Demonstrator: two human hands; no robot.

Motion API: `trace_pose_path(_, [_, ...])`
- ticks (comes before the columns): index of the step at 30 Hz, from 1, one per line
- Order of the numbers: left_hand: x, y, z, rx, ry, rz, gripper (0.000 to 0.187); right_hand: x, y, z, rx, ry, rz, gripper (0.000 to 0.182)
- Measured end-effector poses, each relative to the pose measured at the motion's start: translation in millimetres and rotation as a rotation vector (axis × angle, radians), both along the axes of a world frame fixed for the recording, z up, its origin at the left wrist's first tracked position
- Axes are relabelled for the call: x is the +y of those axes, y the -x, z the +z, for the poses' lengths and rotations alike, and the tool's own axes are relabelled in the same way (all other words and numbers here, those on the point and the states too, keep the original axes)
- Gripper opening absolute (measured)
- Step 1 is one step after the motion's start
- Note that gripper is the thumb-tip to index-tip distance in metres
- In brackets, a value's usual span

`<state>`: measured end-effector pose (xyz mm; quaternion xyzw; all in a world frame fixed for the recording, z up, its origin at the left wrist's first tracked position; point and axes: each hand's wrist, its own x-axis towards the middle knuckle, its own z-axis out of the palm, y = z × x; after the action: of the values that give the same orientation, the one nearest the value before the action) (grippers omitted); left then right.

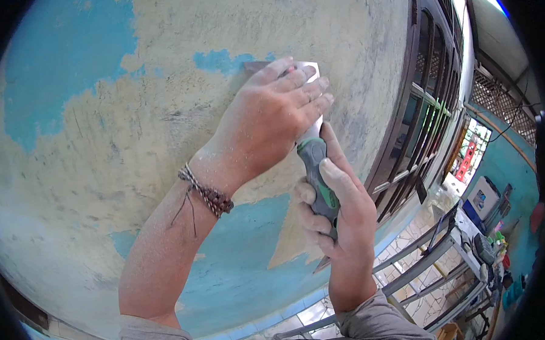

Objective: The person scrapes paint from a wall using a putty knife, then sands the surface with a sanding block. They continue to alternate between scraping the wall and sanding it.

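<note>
A paint scraper (314,158) with a grey and green handle and a wide metal blade rests against a wall (157,29) of patchy blue paint and bare cream surface. My right hand (352,206) is wrapped round its handle. Over the blade lies my left hand (270,115), its fingers pressed on the metal and bent past one edge; the thumb is hidden. The blade's edge meets the wall beside a small strip of blue paint (222,61). Pale dust coats both hands, and a braided bracelet (205,191) circles my left wrist.
To the right is a dark wooden window (424,96) with bars. Beyond it stands a metal rack (435,266) with assorted items on it, near a teal wall (515,159). Larger blue paint areas (61,64) show at the upper left and below my arms.
</note>
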<state>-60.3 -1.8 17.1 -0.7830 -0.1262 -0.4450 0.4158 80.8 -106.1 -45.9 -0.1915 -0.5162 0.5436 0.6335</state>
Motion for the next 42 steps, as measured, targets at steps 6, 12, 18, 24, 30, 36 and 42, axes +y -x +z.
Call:
trace_pose_path(6, [-3,2,-7,-0.017,-0.001,-0.006,0.033,-1,10,-7,-0.005,-0.008,-0.039,0.06])
trace_pose_path(12, [-1,5,3,0.008,-0.052,0.01,0.031,1,10,-2,0.003,-0.001,-0.052,0.061])
trace_pose_path(18, [-5,8,-11,-0.013,-0.038,-0.002,0.031,-6,12,-9,-0.014,0.009,-0.034,0.061])
trace_pose_path(24, [0,10,4,-0.006,-0.068,0.022,0.031,-4,20,2,-0.019,-0.037,-0.104,0.062])
trace_pose_path(30, [-2,12,-7,0.011,-0.007,0.015,0.033,-9,19,-6,-0.037,0.039,-0.1,0.061])
trace_pose_path(36, [-4,13,-1,-0.006,-0.037,0.011,0.032,-8,21,-2,-0.037,-0.004,-0.076,0.062])
trace_pose_path(42, [-4,15,-2,0.008,-0.004,-0.022,0.033,-10,19,2,-0.05,0.025,-0.059,0.062])
